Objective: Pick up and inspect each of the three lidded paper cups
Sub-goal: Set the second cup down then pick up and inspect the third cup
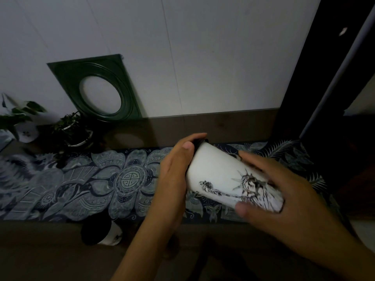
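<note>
Above the bench (50,250), w/ both hands around it, a white paper cup (221,175) is held tipped nearly on its side — black lid (199,141) end pointing away & up to the left, base end toward the right. The left hand (174,175) wraps the lid end, fingers curled over the rim & thumb lying along the cup wall. The right hand (284,195) cups the base end, fingers over the top side, thumb pressed on the near side next to a black ink drawing of the Statue of Liberty (247,185).

A 2nd cup (103,233) w/ a black lid stands on the bench near the front edge, left of the left forearm, well apart from the held one. A third cup can't be made out. A dark blue patterned cloth (91,183) runs across the bench beneath the hands. At the back left sit two potted plants (71,128) — a dark green square frame (95,88) w/ a round opening leans on the white wall (203,47) behind them. Lighting is dim.
</note>
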The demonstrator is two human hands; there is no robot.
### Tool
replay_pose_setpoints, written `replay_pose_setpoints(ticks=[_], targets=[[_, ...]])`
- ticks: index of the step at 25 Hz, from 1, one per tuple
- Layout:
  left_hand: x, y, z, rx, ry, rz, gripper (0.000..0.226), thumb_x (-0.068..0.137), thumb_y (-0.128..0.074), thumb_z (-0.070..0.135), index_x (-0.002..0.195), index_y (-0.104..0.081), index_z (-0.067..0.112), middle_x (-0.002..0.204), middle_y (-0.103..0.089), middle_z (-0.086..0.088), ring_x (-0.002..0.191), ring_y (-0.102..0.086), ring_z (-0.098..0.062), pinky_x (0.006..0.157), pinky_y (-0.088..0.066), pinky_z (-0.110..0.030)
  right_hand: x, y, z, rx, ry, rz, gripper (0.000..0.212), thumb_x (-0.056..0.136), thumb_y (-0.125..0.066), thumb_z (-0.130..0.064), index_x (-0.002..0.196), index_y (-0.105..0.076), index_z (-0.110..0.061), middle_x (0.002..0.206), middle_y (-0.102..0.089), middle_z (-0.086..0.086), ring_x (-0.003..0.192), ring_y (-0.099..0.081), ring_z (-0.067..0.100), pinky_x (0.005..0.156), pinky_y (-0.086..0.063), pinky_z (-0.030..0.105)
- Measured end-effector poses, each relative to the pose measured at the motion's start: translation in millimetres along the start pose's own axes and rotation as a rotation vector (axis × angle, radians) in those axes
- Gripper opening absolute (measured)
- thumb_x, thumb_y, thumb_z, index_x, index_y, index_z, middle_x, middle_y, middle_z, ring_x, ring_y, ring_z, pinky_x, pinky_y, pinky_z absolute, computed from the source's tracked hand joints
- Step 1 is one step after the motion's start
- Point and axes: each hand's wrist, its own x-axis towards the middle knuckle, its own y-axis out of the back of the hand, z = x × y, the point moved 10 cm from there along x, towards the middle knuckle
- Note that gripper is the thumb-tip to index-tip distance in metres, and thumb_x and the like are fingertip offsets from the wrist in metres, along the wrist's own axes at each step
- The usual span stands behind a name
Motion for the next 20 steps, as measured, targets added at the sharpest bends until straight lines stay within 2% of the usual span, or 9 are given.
replay_pose_setpoints(ticks=[1,3,7,9,12,14,15,17,20], targets=[[0.3,0.9,-1.9,-0.008,0.02,0.015,0.047,0.085,-0.049,0.06,0.115,-0.075,0.034,0.12,-0.075,-0.001,0.113,-0.069,-0.024,0.099,-0.055,-0.054,0.6,3.0,-7.8,-0.32,0.118,0.062,0.081,0.067,-0.064,-0.07,0.14,-0.039,-0.044,0.13,-0.052,-0.017,0.091,-0.068,0.008,0.066,-0.06,0.024],[0.6,-0.6,-4.9,-0.019,0.052,0.005,0.051,0.083,-0.048,0.063,0.117,-0.074,0.036,0.122,-0.074,0.002,0.113,-0.069,-0.02,0.098,-0.056,-0.049,-3.7,1.1,-14.2,-0.488,0.216,0.077,0.085,0.068,-0.063,-0.066,0.143,-0.037,-0.034,0.127,-0.051,-0.012,0.089,-0.067,0.011,0.063,-0.062,0.031],[-0.5,-9.9,-6.0,-0.088,0.064,-0.073,0.043,0.097,-0.042,0.052,0.121,-0.072,0.034,0.118,-0.076,0.002,0.104,-0.072,-0.015,0.08,-0.061,-0.032,-1.2,3.6,9.0,0.393,-0.239,-0.071,0.056,0.067,-0.075,-0.061,0.118,-0.053,-0.056,0.101,-0.071,-0.018,0.067,-0.074,0.019,0.048,-0.057,0.024],[-1.8,-10.3,-13.6,-0.154,0.115,-0.037,0.044,0.098,-0.039,0.048,0.119,-0.073,0.029,0.114,-0.077,-0.001,0.099,-0.074,-0.016,0.071,-0.061,-0.03,1.5,8.6,18.1,0.47,-0.291,-0.047,0.05,0.069,-0.071,-0.066,0.115,-0.056,-0.056,0.097,-0.072,-0.012,0.061,-0.073,0.021,0.042,-0.054,0.024],[-5.0,-7.1,-33.7,-0.179,0.273,0.049,0.043,0.102,-0.042,0.049,0.107,-0.078,0.028,0.11,-0.079,-0.006,0.096,-0.075,-0.022,0.065,-0.057,-0.033,10.7,17.7,-14.2,-0.132,0.006,-0.007,0.081,0.062,-0.067,-0.067,0.136,-0.042,-0.046,0.121,-0.056,-0.021,0.09,-0.067,0.005,0.055,-0.059,0.021],[-7.7,-4.2,-44.9,-0.196,0.381,0.077,0.041,0.1,-0.046,0.05,0.094,-0.082,0.03,0.101,-0.082,-0.005,0.085,-0.078,-0.019,0.062,-0.059,-0.032,5.7,8.7,-28.9,-0.564,0.265,0.066,0.094,0.061,-0.078,-0.059,0.14,-0.041,-0.027,0.129,-0.057,0.001,0.095,-0.065,0.015,0.06,-0.062,0.03],[-8.2,-2.9,-48.3,-0.2,0.413,0.076,0.038,0.096,-0.051,0.051,0.093,-0.082,0.029,0.098,-0.082,-0.004,0.081,-0.079,-0.017,0.061,-0.06,-0.032,3.0,7.1,-31.5,-0.617,0.332,0.088,0.093,0.06,-0.081,-0.056,0.138,-0.046,-0.019,0.124,-0.061,0.009,0.092,-0.066,0.02,0.058,-0.062,0.034],[-8.2,-4.3,-46.2,-0.194,0.409,0.046,0.04,0.087,-0.059,0.056,0.103,-0.08,0.027,0.103,-0.082,-0.004,0.086,-0.079,-0.017,0.064,-0.061,-0.033,3.2,13.9,-29.6,-0.507,0.3,0.128,0.083,0.063,-0.07,-0.06,0.132,-0.056,-0.016,0.114,-0.067,0.005,0.086,-0.069,0.019,0.058,-0.062,0.031],[-2.1,-4.1,-27.2,-0.131,0.21,0.01,0.041,0.094,-0.048,0.054,0.113,-0.076,0.031,0.114,-0.077,-0.001,0.099,-0.074,-0.017,0.072,-0.06,-0.036,8.5,8.2,0.3,0.203,-0.15,-0.007,0.069,0.053,-0.066,-0.065,0.114,-0.063,-0.034,0.094,-0.073,-0.009,0.073,-0.072,0.012,0.049,-0.056,0.019]])
